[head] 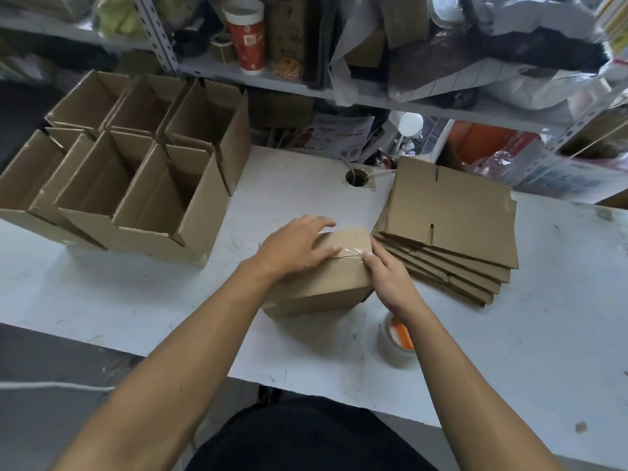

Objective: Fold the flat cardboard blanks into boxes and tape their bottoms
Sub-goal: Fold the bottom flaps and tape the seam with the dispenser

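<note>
Head view: the left hand (299, 246) lies flat, fingers spread and straight, pressing the upturned bottom of the box (326, 283) on the white table (136, 300). The right hand (387, 277) presses its fingertips on the clear tape strip (350, 255) at the box's right edge, beside the stack of flat blanks (452, 226).

Soft even light, faint shadows, wide-angle bending and blur at edges.

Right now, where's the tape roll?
In the head view, the tape roll stands on the white table, under the right forearm, just nearer than the box being taped.
</note>
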